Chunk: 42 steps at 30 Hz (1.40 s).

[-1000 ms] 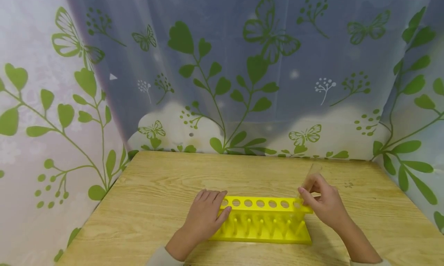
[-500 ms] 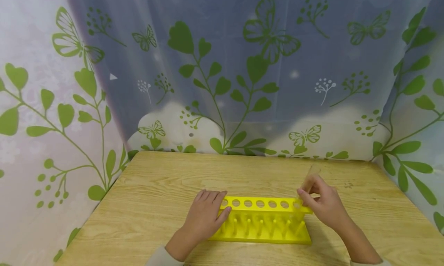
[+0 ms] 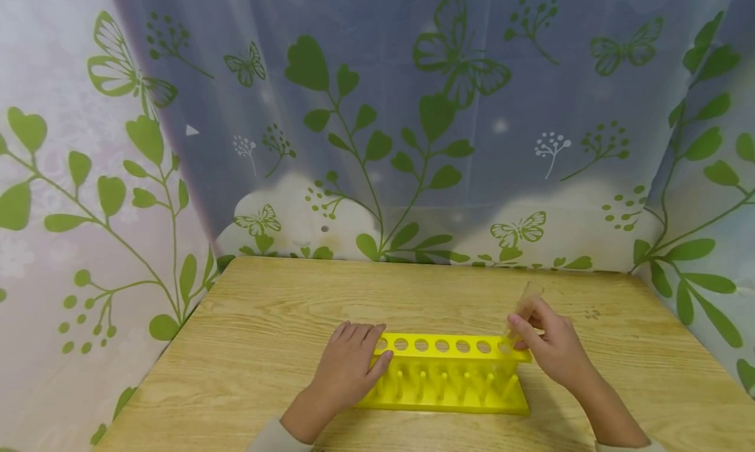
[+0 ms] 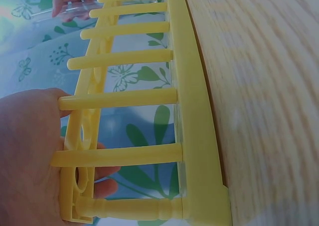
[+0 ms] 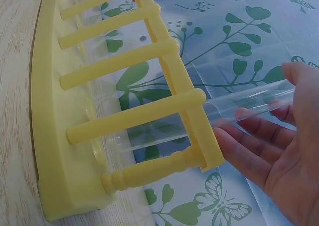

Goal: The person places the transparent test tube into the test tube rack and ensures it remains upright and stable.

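Observation:
A yellow test tube rack (image 3: 442,403) stands on the table, with a row of holes along its top bar and upright pegs behind and below. My left hand (image 3: 354,360) grips the left end of the top bar, thumb in front; in the left wrist view its fingertips show past the bar. At the right end, my right hand (image 3: 551,344) holds a clear test tube (image 5: 249,101) between thumb and fingers. The tube passes down through the end hole, its lower part showing between the top bar and the base in the right wrist view. Its upper end leans slightly right.
The wood-grain table (image 3: 265,308) reaches back to a curtain (image 3: 366,144) printed with green leaves and butterflies. Similar printed cloth hangs on the left and right sides. A small dark mark (image 3: 592,314) shows on the table right of the right hand.
The right thumb and fingertips have shifted slightly on the test tube, and its upper end has swung a little left. The left hand and the rack have stayed in place.

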### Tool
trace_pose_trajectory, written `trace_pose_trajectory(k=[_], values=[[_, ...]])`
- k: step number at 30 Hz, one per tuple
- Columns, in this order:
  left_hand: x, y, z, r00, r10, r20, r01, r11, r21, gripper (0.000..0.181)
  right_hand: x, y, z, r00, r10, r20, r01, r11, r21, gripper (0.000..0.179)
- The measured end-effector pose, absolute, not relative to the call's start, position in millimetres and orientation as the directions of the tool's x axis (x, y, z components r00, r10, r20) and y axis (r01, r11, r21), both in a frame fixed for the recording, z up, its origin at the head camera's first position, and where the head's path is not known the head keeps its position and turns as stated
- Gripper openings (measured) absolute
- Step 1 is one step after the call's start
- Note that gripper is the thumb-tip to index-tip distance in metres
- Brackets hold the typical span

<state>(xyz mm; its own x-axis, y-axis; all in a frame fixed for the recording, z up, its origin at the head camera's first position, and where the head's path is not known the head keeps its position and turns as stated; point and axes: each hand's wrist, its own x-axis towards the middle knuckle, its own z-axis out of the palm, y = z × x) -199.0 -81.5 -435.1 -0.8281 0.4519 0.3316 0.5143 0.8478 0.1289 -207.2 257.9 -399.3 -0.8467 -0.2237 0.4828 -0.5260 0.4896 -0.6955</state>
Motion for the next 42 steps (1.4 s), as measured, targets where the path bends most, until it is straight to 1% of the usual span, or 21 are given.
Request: trace_pose_trajectory(k=[10,28,42], values=[[-198.8,-81.9,-433.6,-0.827,0.449,0.337,0.514,0.848,0.13,0.049,-209.1,258.1,-399.7,-0.839,-0.226,0.495,-0.537,0.495,-0.683,0.008],[-199.2,-82.0,-436.2,-0.821,0.453,0.347,0.518,0.847,0.121,0.048,-208.1,257.8,-398.3,-0.86,-0.236,0.452,-0.506,0.501,-0.702,0.011],[-199.3,-81.3,-435.5,-0.824,0.452,0.342,0.517,0.847,0.125,0.049,-207.4,258.4,-398.7,-0.847,-0.258,0.464,-0.528,0.502,-0.685,0.013]])
